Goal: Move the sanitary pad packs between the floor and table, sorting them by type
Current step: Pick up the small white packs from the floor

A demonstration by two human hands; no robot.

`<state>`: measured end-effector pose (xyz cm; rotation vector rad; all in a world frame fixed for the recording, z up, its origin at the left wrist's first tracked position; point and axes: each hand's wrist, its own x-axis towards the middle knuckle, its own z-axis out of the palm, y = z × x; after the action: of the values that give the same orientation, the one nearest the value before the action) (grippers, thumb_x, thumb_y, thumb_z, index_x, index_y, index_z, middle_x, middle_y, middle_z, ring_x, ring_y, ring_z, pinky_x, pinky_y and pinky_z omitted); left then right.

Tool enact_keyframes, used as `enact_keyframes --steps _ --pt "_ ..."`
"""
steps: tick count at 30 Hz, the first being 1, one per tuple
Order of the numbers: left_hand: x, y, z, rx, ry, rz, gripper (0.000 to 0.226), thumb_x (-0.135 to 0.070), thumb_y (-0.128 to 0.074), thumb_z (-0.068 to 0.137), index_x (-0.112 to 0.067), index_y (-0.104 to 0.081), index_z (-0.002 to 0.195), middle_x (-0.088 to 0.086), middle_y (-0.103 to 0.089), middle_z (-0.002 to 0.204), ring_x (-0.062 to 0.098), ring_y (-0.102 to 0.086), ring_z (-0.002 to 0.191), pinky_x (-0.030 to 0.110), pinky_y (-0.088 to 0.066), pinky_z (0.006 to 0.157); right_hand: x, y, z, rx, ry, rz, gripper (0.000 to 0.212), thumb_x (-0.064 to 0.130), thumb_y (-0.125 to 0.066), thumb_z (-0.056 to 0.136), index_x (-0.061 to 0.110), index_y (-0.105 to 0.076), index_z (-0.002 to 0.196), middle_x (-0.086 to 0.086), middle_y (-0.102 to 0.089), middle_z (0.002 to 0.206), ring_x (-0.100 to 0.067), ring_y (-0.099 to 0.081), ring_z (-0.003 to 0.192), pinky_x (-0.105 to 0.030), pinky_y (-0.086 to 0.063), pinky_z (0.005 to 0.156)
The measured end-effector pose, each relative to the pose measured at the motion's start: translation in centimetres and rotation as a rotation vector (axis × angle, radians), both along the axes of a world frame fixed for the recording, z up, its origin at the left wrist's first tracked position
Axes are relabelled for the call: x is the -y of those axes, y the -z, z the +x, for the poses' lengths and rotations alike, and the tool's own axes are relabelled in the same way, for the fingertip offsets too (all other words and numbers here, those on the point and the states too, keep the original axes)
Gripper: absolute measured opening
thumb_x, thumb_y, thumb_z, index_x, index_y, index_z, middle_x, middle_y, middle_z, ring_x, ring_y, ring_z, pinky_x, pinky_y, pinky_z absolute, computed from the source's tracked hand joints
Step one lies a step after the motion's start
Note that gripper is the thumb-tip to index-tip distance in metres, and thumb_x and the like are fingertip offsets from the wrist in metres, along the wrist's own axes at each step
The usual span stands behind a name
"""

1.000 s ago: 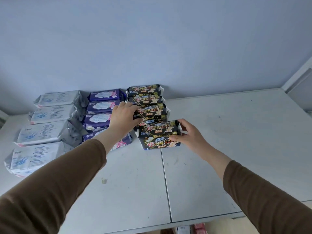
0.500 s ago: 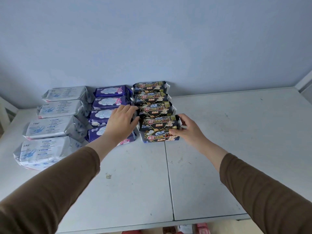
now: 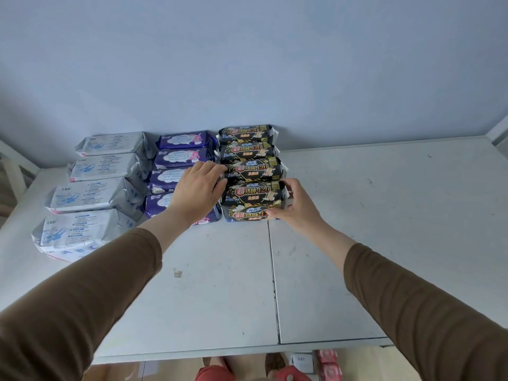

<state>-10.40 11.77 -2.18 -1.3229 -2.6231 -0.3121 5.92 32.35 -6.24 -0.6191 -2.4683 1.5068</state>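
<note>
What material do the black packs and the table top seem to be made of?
Black packs: probably thin plastic film, glossy; light glints on the print and the crimped ends wrinkle. Table top: a hard, matte white board, perhaps laminate or painted; it shows scuffs, stains and a straight seam between two panels. Exact material is uncertain.

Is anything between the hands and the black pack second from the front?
Nothing visible. The left hand touches the left end of that black pack, and the right hand holds its right end. It lies in the black column on the table, against the front pack.
</note>
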Motion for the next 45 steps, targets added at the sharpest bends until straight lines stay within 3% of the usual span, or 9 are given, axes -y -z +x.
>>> enact_keyframes --steps 5,8,14,23,32,36,45 --pt "1.2 -0.8 2.5 -0.015 0.008 0.062 0.033 -0.035 -0.041 0.104 -0.017 -0.056 0.127 0.001 -0.059 0.116 0.025 -0.051 0.106 0.041 -0.045 0.088 0.7 -1.1 1.9 -0.086 0.071 0.146 0.069 0.028 -0.085 0.072 0.021 -0.045 0.128 0.011 -0.049 0.12 -0.014 -0.047 0.114 -0.028 -0.038 0.09" --pt "2.6 -1.1 4.9 -0.006 0.008 0.089 0.033 -0.037 -0.04 0.103 -0.019 -0.055 0.127 0.0 -0.058 0.117 0.024 -0.049 0.107 0.04 -0.046 0.086 1.4 -2.3 3.7 -0.087 0.065 0.304 0.065 0.03 -0.079 0.078 0.02 -0.045 0.133 0.0 -0.05 0.127 -0.021 -0.044 0.119 -0.031 -0.039 0.089" --pt "6.7 -0.6 11.5 0.031 0.035 0.136 0.03 -0.036 -0.043 0.101 -0.018 -0.056 0.122 0.0 -0.058 0.113 0.025 -0.051 0.105 0.042 -0.047 0.082 5.4 -4.1 10.4 -0.06 0.023 0.515 0.053 0.027 -0.068 0.087 0.018 -0.047 0.134 -0.004 -0.05 0.13 -0.025 -0.041 0.12 -0.038 -0.042 0.094" --pt "15.2 3.5 27.0 0.127 0.07 0.21 0.025 -0.03 -0.052 0.098 -0.02 -0.06 0.12 -0.003 -0.059 0.116 0.023 -0.053 0.106 0.038 -0.047 0.084 15.0 -1.0 26.0 -0.078 0.065 0.521 0.043 0.018 -0.066 0.088 0.015 -0.054 0.13 -0.001 -0.053 0.13 -0.022 -0.044 0.12 -0.025 -0.034 0.097" --pt "18.8 14.2 40.9 0.363 0.073 0.111 0.023 -0.028 -0.055 0.097 -0.018 -0.062 0.116 -0.001 -0.06 0.112 0.026 -0.054 0.105 0.042 -0.049 0.079 17.1 9.0 41.5 0.185 0.077 0.431 0.038 0.018 -0.068 0.088 0.019 -0.057 0.125 0.001 -0.056 0.125 -0.019 -0.046 0.114 -0.018 -0.031 0.089" --pt "18.7 21.0 46.3 0.49 0.015 0.014 0.023 -0.031 -0.053 0.097 -0.022 -0.062 0.116 -0.006 -0.059 0.114 0.021 -0.053 0.108 0.039 -0.05 0.076 16.1 15.6 46.8 0.351 0.104 0.33 0.036 0.016 -0.067 0.088 0.017 -0.058 0.123 0.0 -0.056 0.124 -0.023 -0.046 0.115 -0.025 -0.034 0.083" --pt "15.1 39.8 57.1 0.684 -0.095 -0.193 0.028 -0.03 -0.054 0.097 -0.022 -0.06 0.123 -0.005 -0.058 0.123 0.02 -0.051 0.114 0.036 -0.044 0.093 12.6 34.4 56.3 0.629 -0.038 0.224 0.047 0.017 -0.063 0.09 0.018 -0.049 0.135 -0.003 -0.052 0.129 -0.023 -0.047 0.121 -0.034 -0.043 0.091"
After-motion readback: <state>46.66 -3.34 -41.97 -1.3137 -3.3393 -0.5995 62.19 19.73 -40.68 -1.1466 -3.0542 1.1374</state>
